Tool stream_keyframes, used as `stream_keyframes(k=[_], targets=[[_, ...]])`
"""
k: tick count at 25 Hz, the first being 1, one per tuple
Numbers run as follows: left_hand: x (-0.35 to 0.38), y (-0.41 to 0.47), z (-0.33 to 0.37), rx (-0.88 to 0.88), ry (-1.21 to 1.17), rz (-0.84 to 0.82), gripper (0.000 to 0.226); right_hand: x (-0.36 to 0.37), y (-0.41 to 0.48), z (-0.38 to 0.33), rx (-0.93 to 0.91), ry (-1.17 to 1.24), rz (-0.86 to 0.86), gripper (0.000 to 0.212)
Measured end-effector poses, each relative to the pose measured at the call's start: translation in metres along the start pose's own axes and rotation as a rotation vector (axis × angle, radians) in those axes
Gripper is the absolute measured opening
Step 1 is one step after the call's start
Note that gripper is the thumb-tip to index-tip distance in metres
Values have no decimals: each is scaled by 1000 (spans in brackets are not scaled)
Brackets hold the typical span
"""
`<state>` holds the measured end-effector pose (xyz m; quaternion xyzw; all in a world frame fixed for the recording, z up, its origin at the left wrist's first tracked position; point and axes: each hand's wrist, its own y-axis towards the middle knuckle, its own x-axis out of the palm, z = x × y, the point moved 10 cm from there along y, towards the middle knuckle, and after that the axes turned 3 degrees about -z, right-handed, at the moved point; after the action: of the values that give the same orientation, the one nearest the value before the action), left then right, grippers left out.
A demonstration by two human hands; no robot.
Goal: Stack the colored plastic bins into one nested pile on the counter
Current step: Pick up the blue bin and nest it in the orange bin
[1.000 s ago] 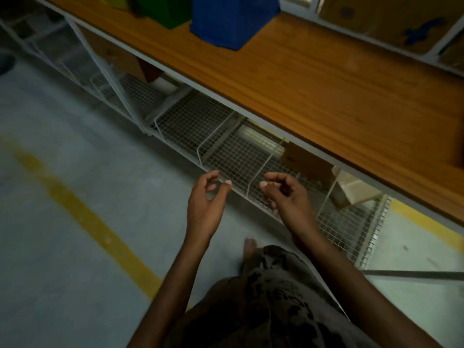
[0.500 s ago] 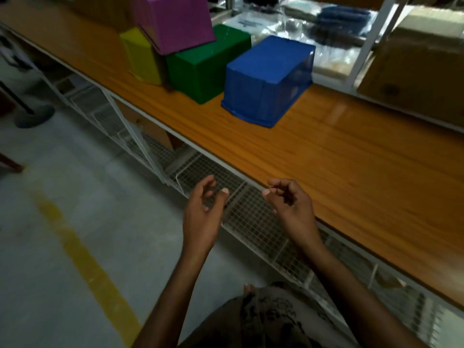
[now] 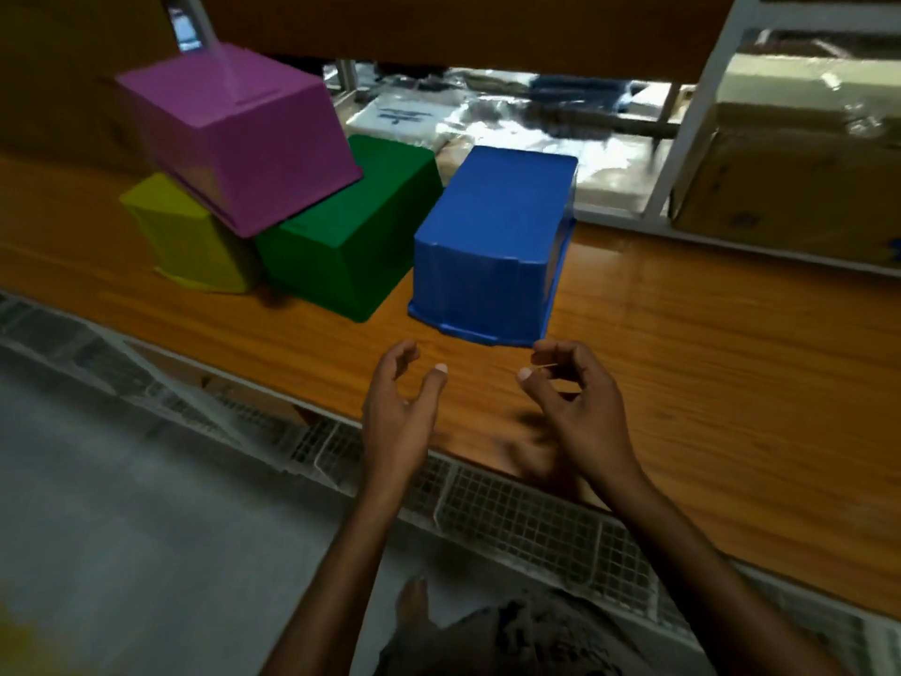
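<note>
We see the wooden counter (image 3: 707, 363) cut off at both sides. On it we count four upturned bins. The pink bin (image 3: 253, 139) leans tilted on the green bin (image 3: 351, 246) and the half-hidden yellow bin (image 3: 190, 236). The blue bin (image 3: 492, 241) stands just right of the green. Two hands hover before it. The left hand (image 3: 400, 417) is loosely curled and empty. The right hand (image 3: 580, 412) curls by a thin strand (image 3: 543, 367), and we cannot tell if it pinches it.

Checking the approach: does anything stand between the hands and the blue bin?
Nothing visible does. The left hand and right hand hover just short of the blue bin, with only bare counter between.
</note>
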<state>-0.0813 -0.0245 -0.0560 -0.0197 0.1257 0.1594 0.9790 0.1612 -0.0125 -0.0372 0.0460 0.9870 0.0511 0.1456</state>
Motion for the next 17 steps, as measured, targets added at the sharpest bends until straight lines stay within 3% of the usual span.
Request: stream_keyframes(k=[9,13,17], targets=[[15,135,-13,49,50,-341,70,27,54,32,229,-174,397,62],[31,167,-22,3,116,-406,87,33,81,46,335,-277,349,84],[44,183,-27,-10,106,-481,83,44,99,34,292,-276,242,73]])
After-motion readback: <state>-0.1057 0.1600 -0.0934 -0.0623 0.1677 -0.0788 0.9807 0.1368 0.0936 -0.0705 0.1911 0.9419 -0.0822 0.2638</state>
